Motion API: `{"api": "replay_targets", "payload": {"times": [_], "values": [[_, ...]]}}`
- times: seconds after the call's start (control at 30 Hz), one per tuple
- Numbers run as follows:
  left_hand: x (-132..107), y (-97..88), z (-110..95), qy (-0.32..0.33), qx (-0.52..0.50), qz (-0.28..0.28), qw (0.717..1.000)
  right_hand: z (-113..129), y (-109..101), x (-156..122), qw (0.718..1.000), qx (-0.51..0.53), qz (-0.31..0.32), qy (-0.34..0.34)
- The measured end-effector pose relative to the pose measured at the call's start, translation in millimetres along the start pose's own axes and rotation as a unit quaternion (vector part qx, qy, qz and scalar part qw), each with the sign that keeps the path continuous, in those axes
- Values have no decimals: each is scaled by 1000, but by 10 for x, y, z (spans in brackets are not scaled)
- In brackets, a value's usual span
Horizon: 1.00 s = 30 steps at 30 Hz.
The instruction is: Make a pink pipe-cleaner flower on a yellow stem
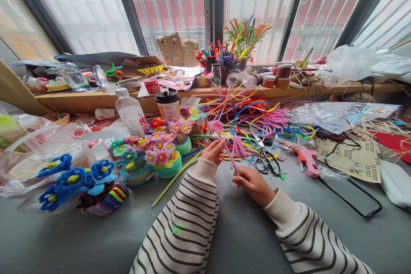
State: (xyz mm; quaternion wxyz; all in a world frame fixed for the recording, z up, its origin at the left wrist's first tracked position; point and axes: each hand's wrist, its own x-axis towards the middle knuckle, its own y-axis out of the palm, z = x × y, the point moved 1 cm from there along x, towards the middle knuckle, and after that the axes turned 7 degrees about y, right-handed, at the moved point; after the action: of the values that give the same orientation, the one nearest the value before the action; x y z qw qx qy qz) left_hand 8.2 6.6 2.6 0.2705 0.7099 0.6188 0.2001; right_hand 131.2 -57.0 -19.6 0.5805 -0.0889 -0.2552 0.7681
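Between my two hands is a pink pipe-cleaner flower (216, 126) on a slanting stem. My left hand (212, 152) is closed, its fingertips pinching the flower's stem just under the bloom. Lower and to the right, my right hand (257, 185) is closed on the stem's bottom end near the thumb. Black-handled scissors (266, 154) lie on the table beyond my right hand. A bunch of short pink pipe cleaners (238, 147) rests just left of them. To the left of my left hand stand small green pots of pipe-cleaner flowers, the nearest a pink-flowered pot (167, 167).
A pink glue gun (308, 160) with a black cord lies right, beside sandpaper sheets (349, 158). Loose pipe cleaners (253, 113) heap at the back. A clear bottle (130, 111) and lidded cup (168, 105) stand left, behind the pots. Blue pipe-cleaner flowers (72, 177) sit front left.
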Motion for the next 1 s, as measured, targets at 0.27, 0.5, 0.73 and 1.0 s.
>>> {"api": "replay_targets", "payload": {"times": [0.27,0.5,0.73,1.0], "values": [[55,-63,8,38,-24,-36,998,-12,18,-4,1000,-18,19,16],[23,-20,10,16,-14,-8,1000,16,25,-32,994,30,102,-1],[6,1,34,2,10,20,1000,42,9,-32,995,-8,97,-20],[-2,4,57,10,20,20,1000,-13,12,-14,996,29,71,-35]]}}
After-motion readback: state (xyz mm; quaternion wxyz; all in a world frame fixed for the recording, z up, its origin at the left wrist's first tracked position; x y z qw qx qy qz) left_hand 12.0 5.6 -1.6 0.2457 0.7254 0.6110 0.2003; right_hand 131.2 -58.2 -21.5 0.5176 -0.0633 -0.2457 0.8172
